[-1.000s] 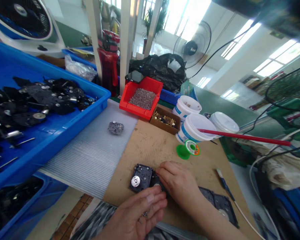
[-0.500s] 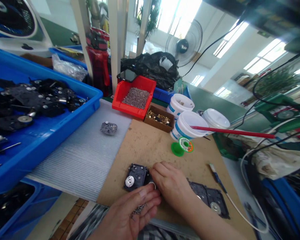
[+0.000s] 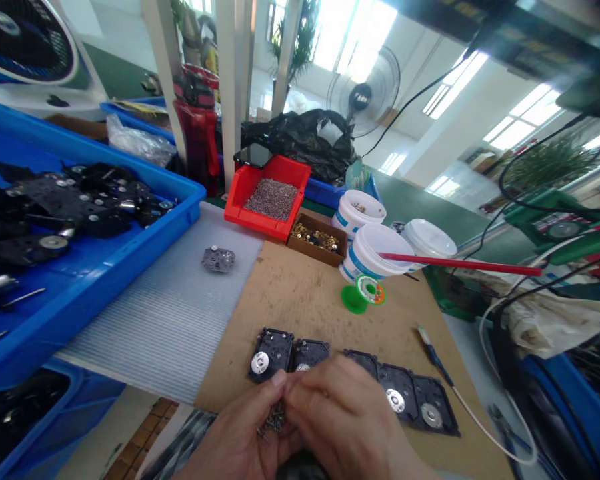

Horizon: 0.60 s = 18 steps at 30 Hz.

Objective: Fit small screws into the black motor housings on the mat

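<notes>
My left hand is cupped, palm up, around a small pile of screws. My right hand is bent over it, its fingers closed together at the left thumb and fingertips; what they pinch is hidden. Just beyond the hands, several black plastic housings with white discs stand in a row on the cardboard. The leftmost housing is fully visible, while the one beside it is partly covered by my fingers. To the right lie a middle housing, another housing and the rightmost housing.
A red bin of small metal parts and a cardboard box of brass parts stand behind. Nearby are white tubs, a green solder spool and a soldering iron. A blue tray of black assemblies is at left.
My right hand has drawn back from the second housing to the left hand, uncovering more housings. My left hand has curled more around the screws.
</notes>
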{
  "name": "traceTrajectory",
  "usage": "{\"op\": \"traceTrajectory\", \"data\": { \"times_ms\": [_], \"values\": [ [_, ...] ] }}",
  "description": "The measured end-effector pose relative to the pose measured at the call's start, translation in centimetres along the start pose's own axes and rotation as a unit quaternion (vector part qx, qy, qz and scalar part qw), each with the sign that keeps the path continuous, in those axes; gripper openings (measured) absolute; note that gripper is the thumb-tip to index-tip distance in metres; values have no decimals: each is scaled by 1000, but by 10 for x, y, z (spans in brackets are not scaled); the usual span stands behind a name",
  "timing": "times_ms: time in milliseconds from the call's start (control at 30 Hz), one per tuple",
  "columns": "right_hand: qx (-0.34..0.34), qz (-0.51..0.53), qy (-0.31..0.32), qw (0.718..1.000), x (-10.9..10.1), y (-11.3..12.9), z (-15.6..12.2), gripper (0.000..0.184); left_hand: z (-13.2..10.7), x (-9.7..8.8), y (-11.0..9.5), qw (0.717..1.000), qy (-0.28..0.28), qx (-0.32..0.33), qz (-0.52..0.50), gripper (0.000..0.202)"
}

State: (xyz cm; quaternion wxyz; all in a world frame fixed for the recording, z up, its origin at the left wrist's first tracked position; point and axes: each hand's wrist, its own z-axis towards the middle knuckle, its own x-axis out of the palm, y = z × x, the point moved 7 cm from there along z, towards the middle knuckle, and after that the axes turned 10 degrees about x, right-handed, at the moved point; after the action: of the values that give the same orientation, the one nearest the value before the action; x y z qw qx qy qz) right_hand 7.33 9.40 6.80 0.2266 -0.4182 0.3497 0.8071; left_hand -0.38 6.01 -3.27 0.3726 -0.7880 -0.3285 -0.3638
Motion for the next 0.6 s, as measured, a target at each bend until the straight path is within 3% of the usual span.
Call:
{"op": "traceTrajectory", "data": {
  "times_ms": [67,133,267,467,533,600],
  "values": [
    [-72,1,-28,997,-3,28,-3,26,-3,1,0,1000,2,-18,12,40],
    [-97,-33,-50,994,2,42,-5,41,-6,-2,2,998,-3,-53,30,48],
    [-85,-37,-66,993,17,41,-10,55,-9,-13,10,994,-22,-93,61,54],
    [-75,-30,-31,996,16,32,-11,47,1,-10,12,998,-10,-52,20,39],
    [-8,14,-2,1000,7,11,-6,38,3,-6,8,999,-9,-30,-3,33],
    [137,58,17,989,-1,-28,-3,23,3,-3,5,1000,-11,-17,-23,30]
  ]
}}
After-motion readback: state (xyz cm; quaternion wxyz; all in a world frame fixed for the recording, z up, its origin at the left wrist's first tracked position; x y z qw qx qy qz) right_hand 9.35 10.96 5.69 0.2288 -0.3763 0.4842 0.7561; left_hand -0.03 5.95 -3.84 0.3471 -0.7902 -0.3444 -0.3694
